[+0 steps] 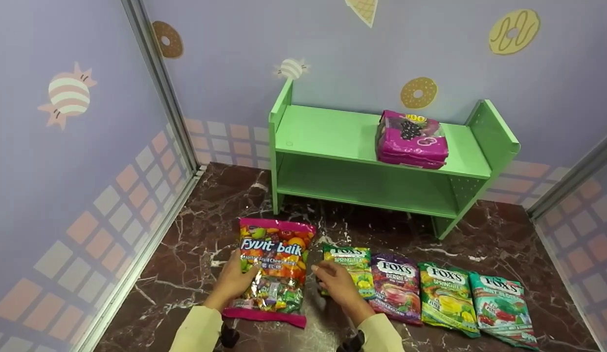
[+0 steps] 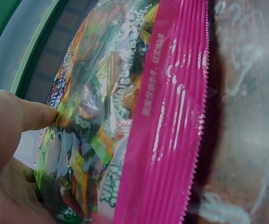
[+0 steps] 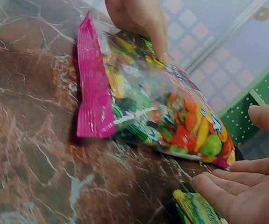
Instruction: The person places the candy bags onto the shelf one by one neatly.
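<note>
A large clear candy bag (image 1: 279, 259) with pink ends, printed "Fyvit baik", lies face up on the dark marbled surface. My left hand (image 1: 236, 279) grips its left edge, thumb on top; the fingers beneath are mostly hidden. In the left wrist view that thumb presses the plastic near the bag's pink seal (image 2: 165, 126). To the bag's right is my right hand (image 1: 338, 287), fingers loosely extended and holding nothing. The right wrist view has these fingertips (image 3: 209, 184) close to the bag's far corner; contact is unclear. Partly behind the right hand lies a green Fox's Spring Tea bag (image 1: 359, 266).
More Fox's bags lie in a row to the right: purple berries (image 1: 396, 288), yellow-green (image 1: 447, 298) and teal mint (image 1: 504, 308). Behind stands a green two-tier shelf (image 1: 327, 129), with a magenta packet (image 1: 413, 144) on its top board. Patterned walls (image 1: 137, 146) enclose the surface.
</note>
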Available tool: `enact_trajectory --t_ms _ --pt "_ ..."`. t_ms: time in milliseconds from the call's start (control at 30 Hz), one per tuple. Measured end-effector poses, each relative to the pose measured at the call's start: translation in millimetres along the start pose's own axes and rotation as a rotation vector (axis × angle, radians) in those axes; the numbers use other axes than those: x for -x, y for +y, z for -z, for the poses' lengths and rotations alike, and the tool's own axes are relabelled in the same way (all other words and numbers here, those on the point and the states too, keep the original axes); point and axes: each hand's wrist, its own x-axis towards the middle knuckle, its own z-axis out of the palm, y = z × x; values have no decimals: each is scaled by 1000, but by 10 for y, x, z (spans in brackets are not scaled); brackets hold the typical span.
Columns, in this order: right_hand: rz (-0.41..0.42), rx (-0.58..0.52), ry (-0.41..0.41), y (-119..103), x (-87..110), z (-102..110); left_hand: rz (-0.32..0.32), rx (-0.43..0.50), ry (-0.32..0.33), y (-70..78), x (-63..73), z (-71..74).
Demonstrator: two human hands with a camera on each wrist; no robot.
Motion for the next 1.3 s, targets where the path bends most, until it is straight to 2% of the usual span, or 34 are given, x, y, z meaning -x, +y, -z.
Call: enact_trajectory --t_ms 200,633,733,867,967,1167,1300 --pt "-46 35 3 20 -6 -113 -7 27 3 9 22 -48" --pt "-45 127 24 65 -28 -279 7 81 -33 -10 44 -50" --pt "-36 200 37 80 -39 -325 6 56 -38 -29 48 -25" --pt "5 316 46 112 -49 -386 -5 27 -10 -65 39 7" --pt "5 375 48 122 -59 -442 -2 15 8 -109 21 23" --pt "-6 443 68 105 -72 -554 -4 -54 35 -160 5 31" --pt "-9 459 103 108 -68 -597 -6 -83 29 -159 -9 24"
